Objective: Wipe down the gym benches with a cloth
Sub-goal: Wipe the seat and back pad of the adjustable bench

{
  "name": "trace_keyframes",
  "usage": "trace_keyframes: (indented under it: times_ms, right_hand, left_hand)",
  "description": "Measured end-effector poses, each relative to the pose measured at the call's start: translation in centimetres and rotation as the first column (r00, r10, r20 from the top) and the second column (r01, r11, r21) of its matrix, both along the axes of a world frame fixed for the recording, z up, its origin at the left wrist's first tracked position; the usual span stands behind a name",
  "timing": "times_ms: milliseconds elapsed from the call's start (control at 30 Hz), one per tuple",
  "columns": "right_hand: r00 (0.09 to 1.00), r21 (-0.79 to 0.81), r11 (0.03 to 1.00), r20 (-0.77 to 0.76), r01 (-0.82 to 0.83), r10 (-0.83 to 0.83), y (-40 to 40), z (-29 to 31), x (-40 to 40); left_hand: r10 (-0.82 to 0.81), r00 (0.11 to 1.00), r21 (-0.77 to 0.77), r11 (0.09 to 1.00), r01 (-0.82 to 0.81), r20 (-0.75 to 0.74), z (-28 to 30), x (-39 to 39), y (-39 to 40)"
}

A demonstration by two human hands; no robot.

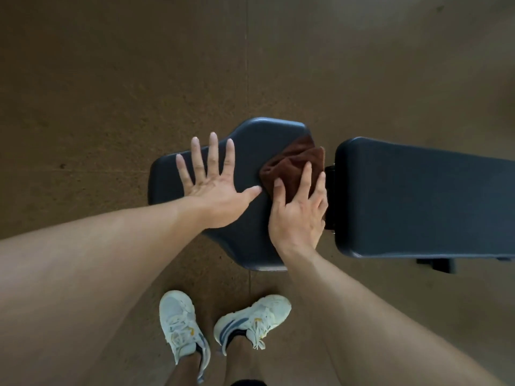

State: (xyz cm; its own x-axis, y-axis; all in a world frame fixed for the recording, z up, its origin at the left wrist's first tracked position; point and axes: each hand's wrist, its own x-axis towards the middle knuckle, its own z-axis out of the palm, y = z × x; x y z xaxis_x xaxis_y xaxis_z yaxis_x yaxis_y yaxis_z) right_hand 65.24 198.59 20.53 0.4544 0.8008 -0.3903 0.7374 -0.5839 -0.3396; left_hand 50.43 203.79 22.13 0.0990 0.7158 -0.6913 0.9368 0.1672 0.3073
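Observation:
A black padded gym bench lies below me, its seat pad (pixel 250 146) in the middle and its long back pad (pixel 418 196) running off to the right. A crumpled brown cloth (pixel 292 165) rests on the seat pad's right edge, close to the gap between the pads. My right hand (pixel 298 215) presses down on the cloth with fingers spread over it. My left hand (pixel 211 185) lies flat on the seat pad's left part, fingers wide apart, holding nothing.
Brown speckled rubber floor (pixel 111 93) surrounds the bench, with a seam running up the middle. My two feet in white sneakers (pixel 223 327) stand just in front of the seat pad. A black frame piece (pixel 437 264) sticks out under the back pad.

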Motion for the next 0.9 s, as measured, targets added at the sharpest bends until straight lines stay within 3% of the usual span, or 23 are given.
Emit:
trace_keyframes:
  times_ms: [200,433,567,733,900]
  right_hand:
    - [0.979,0.065,0.993,-0.186,0.101,-0.088,6.2,-0.3,2.8]
    - [0.904,0.061,0.991,-0.419,0.123,-0.087,12.2,-1.1,4.9]
    - [0.927,0.17,0.984,-0.374,0.058,0.01,5.4,-0.4,4.3]
    - [0.97,0.154,0.983,-0.206,-0.095,0.126,-8.2,0.2,3.0]
    - [0.967,0.218,0.97,-0.201,-0.111,0.156,-13.6,0.6,2.8]
  left_hand:
    - [-0.103,0.992,-0.113,0.989,0.095,-0.071,0.8,0.3,0.1]
    - [-0.112,0.985,-0.166,0.982,0.09,-0.13,1.3,0.9,0.3]
    - [-0.104,0.986,-0.189,0.979,0.078,-0.133,1.9,1.1,0.3]
    - [-0.101,0.984,-0.206,0.976,0.07,-0.146,2.5,1.4,0.4]
    - [-0.105,0.983,-0.171,0.982,0.079,-0.153,2.1,1.3,0.4]
